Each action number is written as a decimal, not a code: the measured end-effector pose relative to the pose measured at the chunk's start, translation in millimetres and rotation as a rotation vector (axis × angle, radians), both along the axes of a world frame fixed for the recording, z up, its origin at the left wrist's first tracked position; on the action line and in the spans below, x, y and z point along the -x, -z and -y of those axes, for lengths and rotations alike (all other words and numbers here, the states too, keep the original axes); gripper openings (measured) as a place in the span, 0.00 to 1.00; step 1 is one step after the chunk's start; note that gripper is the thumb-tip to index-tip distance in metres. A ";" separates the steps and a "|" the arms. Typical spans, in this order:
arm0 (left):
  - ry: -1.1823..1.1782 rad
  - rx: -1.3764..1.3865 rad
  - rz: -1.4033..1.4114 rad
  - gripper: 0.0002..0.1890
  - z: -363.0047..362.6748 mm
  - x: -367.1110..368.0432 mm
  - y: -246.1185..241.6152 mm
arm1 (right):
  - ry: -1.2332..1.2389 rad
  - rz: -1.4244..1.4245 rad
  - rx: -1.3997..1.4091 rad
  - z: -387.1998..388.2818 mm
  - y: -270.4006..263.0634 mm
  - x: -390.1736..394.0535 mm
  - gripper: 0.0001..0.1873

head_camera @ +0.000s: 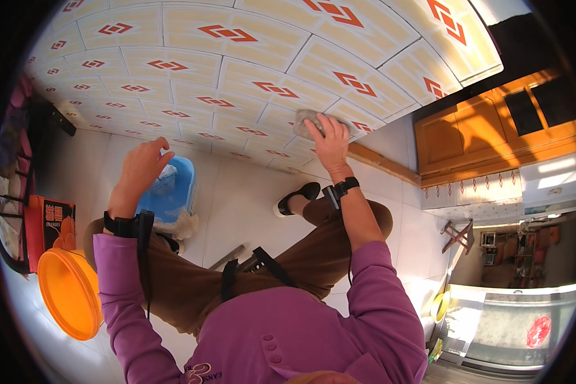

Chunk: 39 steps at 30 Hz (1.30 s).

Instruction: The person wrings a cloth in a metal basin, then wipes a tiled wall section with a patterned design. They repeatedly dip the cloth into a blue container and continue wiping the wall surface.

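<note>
My right hand presses a damp-looking grey cloth flat against a wall of cream tiles with red diamond motifs. The cloth lies near the wall's lower right part, partly hidden under my fingers. Loosely curled and holding nothing, my left hand hovers over the left side of a blue plastic basin. Inside the basin is a pale, crumpled item, partly covered by that hand from this angle. Another pale, ragged cloth is bunched at the basin's near edge.
On the left stand an orange bucket and a red printed carton. An orange wooden cabinet, a small folding stool and a glass-panelled door are to the right. A narrow bar shows between my legs on the tiled floor.
</note>
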<state>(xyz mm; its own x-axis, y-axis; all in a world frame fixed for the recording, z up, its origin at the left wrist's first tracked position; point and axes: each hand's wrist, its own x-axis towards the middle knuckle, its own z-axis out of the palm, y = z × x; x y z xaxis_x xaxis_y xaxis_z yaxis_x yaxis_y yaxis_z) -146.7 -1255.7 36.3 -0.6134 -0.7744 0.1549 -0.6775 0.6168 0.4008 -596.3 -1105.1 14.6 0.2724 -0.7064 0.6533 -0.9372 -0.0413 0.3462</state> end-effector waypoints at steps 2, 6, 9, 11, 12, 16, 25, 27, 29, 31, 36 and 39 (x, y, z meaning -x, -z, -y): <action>-0.004 -0.021 0.025 0.11 -0.2 2.1 -0.9 | 0.057 -0.059 0.206 3.3 -48.2 9.0 0.26; -0.003 -0.005 0.004 0.10 -4.7 4.2 -2.9 | 0.186 0.061 0.614 15.1 -146.2 16.0 0.32; -0.014 -0.011 0.007 0.07 -5.8 3.3 -2.7 | 0.182 0.220 0.794 41.4 -169.7 6.2 0.31; -0.014 0.020 0.030 0.06 -4.7 1.6 -1.4 | 0.147 0.199 0.803 54.5 -151.6 -5.3 0.31; -0.026 0.019 0.050 0.06 -3.8 0.0 -0.8 | 0.108 0.186 0.772 59.7 -135.3 -11.1 0.30; -0.029 0.022 0.109 0.06 -3.7 -3.5 2.9 | -0.021 0.102 0.447 67.9 -30.9 -38.3 0.29; -0.021 -0.002 0.098 0.04 -2.5 0.0 -2.2 | -0.184 -0.126 -0.344 49.2 125.5 -37.1 0.25; -0.020 -0.009 0.104 0.05 -4.2 1.7 -5.0 | -0.230 -0.107 -0.315 48.0 114.8 -38.1 0.24; 0.001 -0.014 0.078 0.06 -7.2 1.9 -7.7 | -0.188 -0.055 -0.241 51.5 86.7 -44.4 0.23; 0.015 -0.007 0.049 0.07 -10.3 1.7 -9.7 | -0.169 -0.008 -0.043 58.5 43.7 -51.4 0.23; 0.020 0.039 -0.012 0.09 -15.0 -0.1 -11.8 | -0.047 0.087 0.482 86.2 -77.4 -58.9 0.29; 0.008 0.079 0.002 0.10 -16.9 -2.0 -12.0 | -0.054 0.179 0.600 101.0 -96.4 -69.3 0.30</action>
<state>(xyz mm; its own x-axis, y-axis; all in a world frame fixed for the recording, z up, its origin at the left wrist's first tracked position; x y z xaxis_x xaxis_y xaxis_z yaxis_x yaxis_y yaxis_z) -144.7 -1238.9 48.4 -0.6197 -0.7550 0.2142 -0.6731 0.6517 0.3496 -527.0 -1206.1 111.0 0.1469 -0.1906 0.9706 -0.9849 0.0624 0.1614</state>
